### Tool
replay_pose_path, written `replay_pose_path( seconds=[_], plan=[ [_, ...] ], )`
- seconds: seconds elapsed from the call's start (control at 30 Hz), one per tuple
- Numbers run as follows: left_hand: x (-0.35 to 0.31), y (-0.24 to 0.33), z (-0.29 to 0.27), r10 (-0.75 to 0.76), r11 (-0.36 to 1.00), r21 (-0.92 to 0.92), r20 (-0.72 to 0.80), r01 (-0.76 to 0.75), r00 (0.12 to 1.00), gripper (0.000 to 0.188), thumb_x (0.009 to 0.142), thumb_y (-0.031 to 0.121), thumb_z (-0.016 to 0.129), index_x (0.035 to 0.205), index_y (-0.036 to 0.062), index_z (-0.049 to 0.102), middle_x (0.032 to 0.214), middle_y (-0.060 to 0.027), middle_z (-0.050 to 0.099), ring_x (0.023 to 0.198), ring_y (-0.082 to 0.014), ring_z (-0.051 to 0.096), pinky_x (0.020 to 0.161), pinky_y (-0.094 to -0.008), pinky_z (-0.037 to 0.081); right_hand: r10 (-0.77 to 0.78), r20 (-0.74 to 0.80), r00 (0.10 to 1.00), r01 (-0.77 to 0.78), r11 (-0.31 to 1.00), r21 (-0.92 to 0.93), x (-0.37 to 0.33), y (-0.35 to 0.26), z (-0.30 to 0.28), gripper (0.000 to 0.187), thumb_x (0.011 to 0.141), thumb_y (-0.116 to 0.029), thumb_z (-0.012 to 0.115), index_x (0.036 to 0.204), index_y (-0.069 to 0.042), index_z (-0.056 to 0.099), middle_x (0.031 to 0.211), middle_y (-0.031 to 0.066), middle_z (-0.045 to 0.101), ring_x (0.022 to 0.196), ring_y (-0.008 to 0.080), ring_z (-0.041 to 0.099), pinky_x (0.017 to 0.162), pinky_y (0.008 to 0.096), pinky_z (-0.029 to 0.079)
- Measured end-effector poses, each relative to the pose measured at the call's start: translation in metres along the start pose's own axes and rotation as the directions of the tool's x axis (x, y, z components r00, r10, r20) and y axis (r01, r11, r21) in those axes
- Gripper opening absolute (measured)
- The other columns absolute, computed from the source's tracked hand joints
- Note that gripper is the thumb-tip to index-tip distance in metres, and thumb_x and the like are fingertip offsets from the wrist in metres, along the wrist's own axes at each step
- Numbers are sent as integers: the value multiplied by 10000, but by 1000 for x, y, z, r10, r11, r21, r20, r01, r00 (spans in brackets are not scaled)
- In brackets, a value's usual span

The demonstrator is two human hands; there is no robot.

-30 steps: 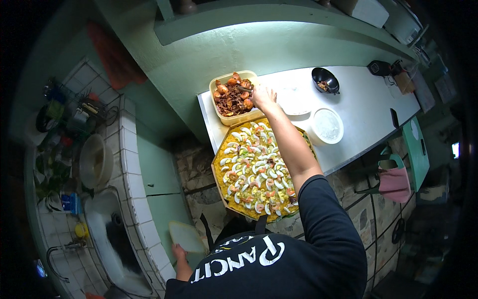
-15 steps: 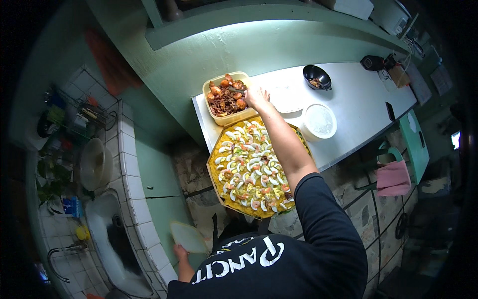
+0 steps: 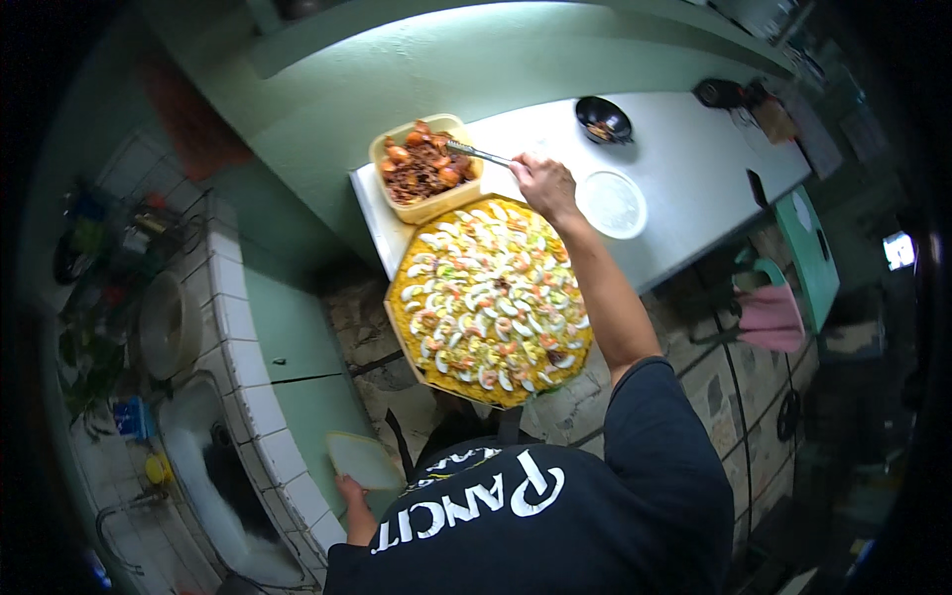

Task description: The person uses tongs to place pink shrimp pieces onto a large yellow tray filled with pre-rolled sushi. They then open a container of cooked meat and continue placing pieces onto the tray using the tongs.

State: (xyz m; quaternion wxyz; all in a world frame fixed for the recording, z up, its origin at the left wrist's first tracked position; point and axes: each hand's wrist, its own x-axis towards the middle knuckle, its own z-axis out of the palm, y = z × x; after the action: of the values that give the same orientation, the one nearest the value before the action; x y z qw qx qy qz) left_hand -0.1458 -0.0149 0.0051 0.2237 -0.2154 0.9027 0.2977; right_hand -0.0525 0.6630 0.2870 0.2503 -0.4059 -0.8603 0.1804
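A large round tray [image 3: 488, 303] of yellow noodles topped with egg slices and shrimp sits at the near edge of a white table [image 3: 694, 178]. Behind it stands a yellowish container [image 3: 424, 171] of brown cooked seafood. My right hand [image 3: 542, 182] reaches over the tray and grips metal tongs [image 3: 478, 153] whose tips rest in that container. My left hand [image 3: 353, 493] hangs low at my side, holding a pale flat lid [image 3: 363, 460] by its edge.
On the table lie a small black bowl [image 3: 603, 119], a round white lid [image 3: 613, 203] and dark items at the far right. A tiled counter with a sink [image 3: 213, 476] and a round pan [image 3: 167, 324] runs along the left. A green chair [image 3: 808, 248] stands at the right.
The view has shifted so the table sits higher and further right. My right hand has drawn back from the container's edge and now holds tongs reaching into it. The left hand stays put.
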Motion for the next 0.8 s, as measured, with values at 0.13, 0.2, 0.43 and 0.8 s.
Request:
replay_pose_path(
  seconds=[0.13, 0.2, 0.43, 0.8],
  plan=[
    [-9, 10, 8, 46, 993, -104, -66, -53, 997, 357, 846, 203, 482, 1052, -74, 571, 1001, -319, 600, 891, -465, 597, 765, -541, 453, 18, -81, 997, -15, 999, 43, -88, 61, -80, 190, 862, -227, 568, 898, -81, 684, 856, 106, 648, 789, 301, 632, 712, 388, 484],
    [-9, 16, 5, 87, 995, -45, -38, -89, 996, 365, 845, 200, 482, 1073, -74, 563, 1008, -315, 599, 895, -463, 597, 768, -538, 456, 85, -68, 994, -86, 996, -9, -139, 90, -110, 165, 856, -203, 584, 896, -72, 676, 835, 107, 637, 768, 298, 628, 680, 378, 480],
    [-26, 50, 10, 218, 968, 103, 91, -227, 972, 402, 843, 188, 484, 1146, -71, 537, 1033, -302, 597, 910, -458, 597, 776, -529, 467, 312, 62, 948, -302, 945, -126, -247, 118, -135, 184, 859, -265, 577, 911, -119, 677, 861, 65, 625, 792, 301, 627, 689, 407, 492],
    [12, 56, 33, 197, 980, -32, 123, -194, 973, 356, 896, 160, 437, 1217, 12, 481, 954, -201, 619, 676, -326, 649, 418, -409, 533, 310, 100, 945, -306, 950, -53, -227, 117, -135, 206, 877, -255, 565, 951, -98, 675, 849, 101, 622, 787, 314, 626, 698, 412, 483]
  ],
)
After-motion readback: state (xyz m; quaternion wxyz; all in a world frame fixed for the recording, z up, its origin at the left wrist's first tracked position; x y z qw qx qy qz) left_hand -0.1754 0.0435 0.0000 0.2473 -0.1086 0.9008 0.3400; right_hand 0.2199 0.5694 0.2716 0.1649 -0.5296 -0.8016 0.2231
